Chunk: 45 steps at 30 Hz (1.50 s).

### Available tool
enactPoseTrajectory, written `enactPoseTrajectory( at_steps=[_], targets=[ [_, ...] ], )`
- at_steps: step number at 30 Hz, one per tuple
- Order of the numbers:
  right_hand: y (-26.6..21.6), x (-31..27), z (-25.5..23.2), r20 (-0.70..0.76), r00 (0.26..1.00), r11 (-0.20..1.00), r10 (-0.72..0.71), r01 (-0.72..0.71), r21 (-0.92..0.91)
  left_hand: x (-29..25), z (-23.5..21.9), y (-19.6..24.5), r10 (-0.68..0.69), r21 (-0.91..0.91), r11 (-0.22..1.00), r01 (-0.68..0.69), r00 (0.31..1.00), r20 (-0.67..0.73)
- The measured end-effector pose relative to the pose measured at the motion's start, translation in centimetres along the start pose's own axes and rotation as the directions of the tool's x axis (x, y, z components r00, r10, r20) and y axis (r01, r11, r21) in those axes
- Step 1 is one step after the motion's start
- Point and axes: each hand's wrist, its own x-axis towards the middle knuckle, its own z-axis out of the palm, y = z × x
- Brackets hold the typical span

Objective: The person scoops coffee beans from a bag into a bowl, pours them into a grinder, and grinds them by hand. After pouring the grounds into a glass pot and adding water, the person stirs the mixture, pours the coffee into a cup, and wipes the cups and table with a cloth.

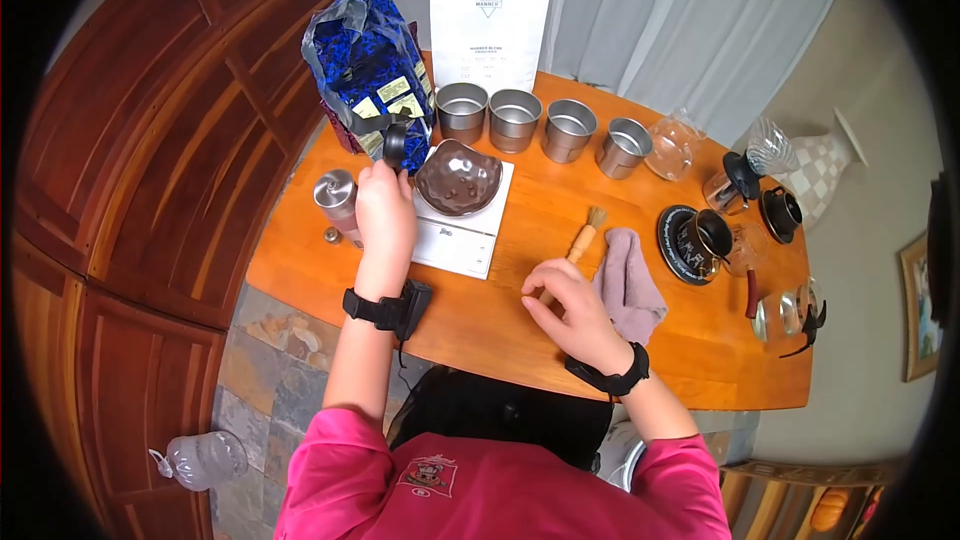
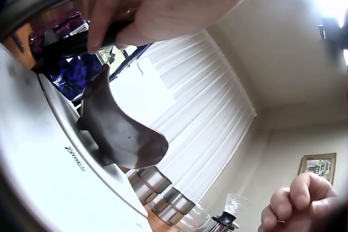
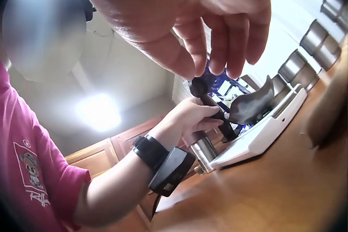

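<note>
My left hand (image 1: 385,215) pinches a black tool (image 1: 395,145) with a rounded end, beside the dark dimpled bowl (image 1: 458,180). That bowl stands on a white scale (image 1: 455,245), and the silver grinder (image 1: 336,190) is just left of the hand. In the left wrist view the fingers (image 2: 98,36) grip the tool's dark handle (image 2: 73,45). Over the table's front part, my right hand (image 1: 575,315) is empty, its fingers loosely bent, near the wooden brush (image 1: 583,240) and a mauve cloth (image 1: 628,285). The right wrist view shows its fingertips pointing down, holding nothing.
Behind the scale stand a blue bag (image 1: 370,65), a white bag (image 1: 490,20) and several metal cups (image 1: 515,120). At the right are a black cup (image 1: 708,233) on a saucer, a glass dripper (image 1: 772,145) and a glass pot (image 1: 790,312).
</note>
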Motion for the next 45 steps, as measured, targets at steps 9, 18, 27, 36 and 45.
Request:
enactPoseTrajectory(
  at_steps=[9,18,27,36,45],
  targets=[
    [0.6,-1.3,-0.2,0.024,0.999,1.000,0.021,-0.021,-0.004,0.0,2.4,-1.8,-0.035,0.033,0.999,0.035,0.999,0.013],
    [0.5,-1.5,-0.3,0.061,0.998,1.000,0.009,-0.008,-0.016,0.1,2.9,-1.5,-0.208,-0.112,0.970,0.215,0.976,0.067],
    [0.5,-1.4,-0.2,0.073,0.997,1.000,0.012,-0.011,-0.013,-0.3,4.0,-2.5,-0.164,-0.165,0.973,0.159,0.986,-0.019],
    [0.7,-1.3,-0.3,0.095,0.995,0.999,-0.015,0.018,-0.039,-3.2,0.2,-0.1,-0.162,-0.186,0.964,0.192,0.973,0.167],
    [0.8,-1.3,-0.3,0.123,0.992,0.999,-0.019,0.025,-0.045,-5.6,-6.9,1.9,-0.092,-0.261,0.949,0.177,0.947,0.307]
  ],
)
